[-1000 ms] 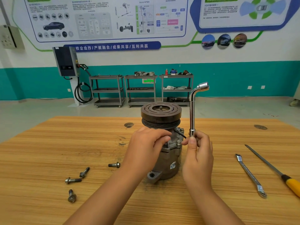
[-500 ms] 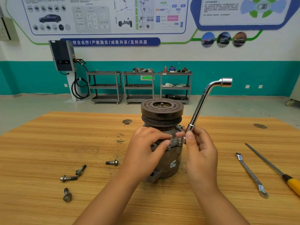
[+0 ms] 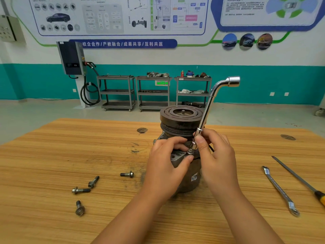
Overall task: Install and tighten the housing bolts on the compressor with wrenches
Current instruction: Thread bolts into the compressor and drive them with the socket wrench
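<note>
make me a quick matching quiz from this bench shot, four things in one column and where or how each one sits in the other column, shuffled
Things
1. L-shaped socket wrench
2. flat wrench
3. screwdriver
4. loose bolts

Places or states
A. lying left of the compressor
B. yellow handle, far right
C. held tilted by the right hand
D. lying between compressor and screwdriver

Pairs: 1-C, 2-D, 3-B, 4-A

Bolts (image 3: 84,190) left of compressor (image 3: 182,120), wrench (image 3: 279,190) right.
</note>
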Demonstrator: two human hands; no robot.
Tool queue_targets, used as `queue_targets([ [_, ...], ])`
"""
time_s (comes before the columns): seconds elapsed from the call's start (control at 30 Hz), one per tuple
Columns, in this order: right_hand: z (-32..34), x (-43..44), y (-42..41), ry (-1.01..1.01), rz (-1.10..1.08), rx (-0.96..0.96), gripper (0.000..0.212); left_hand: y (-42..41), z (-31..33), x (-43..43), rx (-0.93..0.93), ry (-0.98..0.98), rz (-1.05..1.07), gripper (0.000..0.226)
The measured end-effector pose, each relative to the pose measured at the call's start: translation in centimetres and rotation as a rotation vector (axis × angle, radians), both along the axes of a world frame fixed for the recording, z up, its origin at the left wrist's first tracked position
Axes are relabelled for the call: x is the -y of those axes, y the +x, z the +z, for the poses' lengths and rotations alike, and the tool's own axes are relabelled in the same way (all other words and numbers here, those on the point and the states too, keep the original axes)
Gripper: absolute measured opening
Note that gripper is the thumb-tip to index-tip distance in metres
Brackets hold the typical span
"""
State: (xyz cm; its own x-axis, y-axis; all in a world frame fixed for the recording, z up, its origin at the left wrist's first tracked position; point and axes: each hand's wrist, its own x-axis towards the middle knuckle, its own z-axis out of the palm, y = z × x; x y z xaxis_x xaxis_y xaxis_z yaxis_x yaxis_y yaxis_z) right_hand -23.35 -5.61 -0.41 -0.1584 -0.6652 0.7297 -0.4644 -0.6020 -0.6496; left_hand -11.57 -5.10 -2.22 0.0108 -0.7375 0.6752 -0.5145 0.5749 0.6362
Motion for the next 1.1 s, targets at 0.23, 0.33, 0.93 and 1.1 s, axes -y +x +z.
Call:
queue_targets([
  [0.23, -0.07, -0.51, 0.28, -0.028, -0.019, -0.037, 0.01, -0.19, 0.07, -0.04, -0.033, 0.024, -0.004, 0.047],
  [0.33, -0.18, -0.53, 0.29, -0.018, -0.011, -0.052, 0.01, -0.25, 0.0, 0.01, -0.044, 0.015, -0.004, 0.046],
  [0.93, -0.1, -0.59, 0.39, -0.036, -0.047, -0.097, 0.02, -0.44, -0.08, 0.08, -0.1, 0.005, -0.009, 0.038],
  [1.1, 0.03, -0.65, 0.24, 0.012, -0.035, -0.074, 0.013, -0.46, 0.35, -0.46, -0.061, -0.118, 0.04, 0.019],
])
